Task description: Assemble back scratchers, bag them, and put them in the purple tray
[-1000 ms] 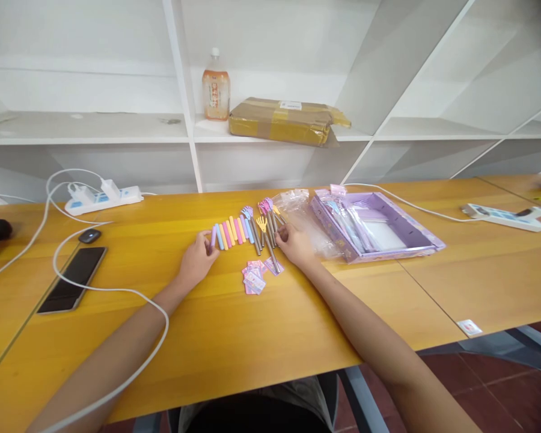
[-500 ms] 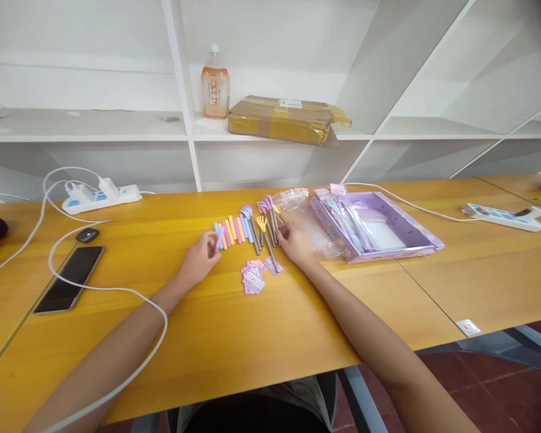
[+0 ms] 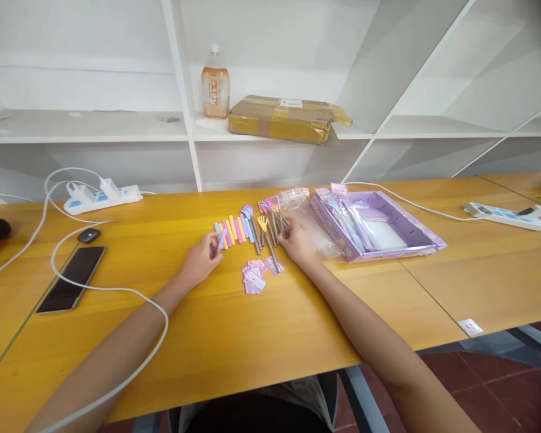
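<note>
My left hand (image 3: 201, 260) pinches a purple stick (image 3: 220, 240) at the left end of a row of colored sticks (image 3: 232, 231). Just right of the row lie several metal rods with small hand-shaped ends, among them a yellow one (image 3: 262, 224) and a blue one (image 3: 247, 211). My right hand (image 3: 296, 242) has its fingers closed on a metal rod (image 3: 284, 222) at the right side of this group. Small printed cards (image 3: 253, 280) are piled in front, with one more card (image 3: 273, 264) under a rod's end.
Right of my hands are clear plastic bags (image 3: 318, 231) and a purple tray (image 3: 412, 231) holding packaged items. A phone (image 3: 72, 279), a mouse (image 3: 89, 235), power strips (image 3: 103, 199) and a white cable (image 3: 117, 288) lie around. Behind, a shelf bears a bottle (image 3: 215, 90) and a taped box (image 3: 282, 120).
The metal rod at my right hand now shows tilted above the fingertips, and the yellow-ended rod's neighbor has shifted slightly. My left hand has hardly moved.
</note>
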Demonstrator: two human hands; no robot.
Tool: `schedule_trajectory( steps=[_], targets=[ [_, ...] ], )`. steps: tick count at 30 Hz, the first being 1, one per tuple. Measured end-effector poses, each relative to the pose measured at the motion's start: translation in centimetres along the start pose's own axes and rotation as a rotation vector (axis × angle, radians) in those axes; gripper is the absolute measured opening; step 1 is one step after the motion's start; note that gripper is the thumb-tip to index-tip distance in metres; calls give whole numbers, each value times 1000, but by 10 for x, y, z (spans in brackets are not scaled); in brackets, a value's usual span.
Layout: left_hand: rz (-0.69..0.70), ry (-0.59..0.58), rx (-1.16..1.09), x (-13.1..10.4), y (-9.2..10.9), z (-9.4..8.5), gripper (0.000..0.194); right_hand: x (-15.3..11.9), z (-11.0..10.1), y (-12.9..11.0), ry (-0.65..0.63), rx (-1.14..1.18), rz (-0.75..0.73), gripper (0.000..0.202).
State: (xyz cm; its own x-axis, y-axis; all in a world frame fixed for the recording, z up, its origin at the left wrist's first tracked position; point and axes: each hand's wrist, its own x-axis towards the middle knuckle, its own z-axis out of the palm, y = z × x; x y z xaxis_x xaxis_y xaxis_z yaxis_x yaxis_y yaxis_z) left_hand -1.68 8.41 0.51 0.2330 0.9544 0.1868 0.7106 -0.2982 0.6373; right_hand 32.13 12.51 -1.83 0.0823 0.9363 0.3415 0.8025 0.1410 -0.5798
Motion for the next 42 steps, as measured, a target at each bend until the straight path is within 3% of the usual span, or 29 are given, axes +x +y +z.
schedule_trajectory(
  steps=[6, 13, 15, 17, 19, 22, 33, 42],
  targets=[
    [-5, -11, 14, 0, 1, 0, 48, -1, 3, -1, 78, 154, 67, 70],
    [87, -29, -47, -3, 2, 0, 52, -1, -5, -6, 242, 516, 137, 40],
    [162, -50, -43, -4, 4, 1, 46, -2, -8, -8, 185, 730, 148, 32],
    [229, -66, -18, -5, 5, 0, 39, -5, -9, -11, 44, 903, 149, 31],
    [259, -73, -1, -6, 7, 0, 33, -10, -10, -15, -93, 973, 140, 36],
    [275, -98, -16, -8, 9, -1, 29, -17, -8, -22, -198, 1027, 130, 43],
    [337, -141, -58, -9, 9, -1, 30, -21, -19, -33, -349, 1188, 182, 50],
    [368, -165, -59, -9, 12, -3, 31, -23, -21, -37, -376, 1201, 167, 49]
  ],
)
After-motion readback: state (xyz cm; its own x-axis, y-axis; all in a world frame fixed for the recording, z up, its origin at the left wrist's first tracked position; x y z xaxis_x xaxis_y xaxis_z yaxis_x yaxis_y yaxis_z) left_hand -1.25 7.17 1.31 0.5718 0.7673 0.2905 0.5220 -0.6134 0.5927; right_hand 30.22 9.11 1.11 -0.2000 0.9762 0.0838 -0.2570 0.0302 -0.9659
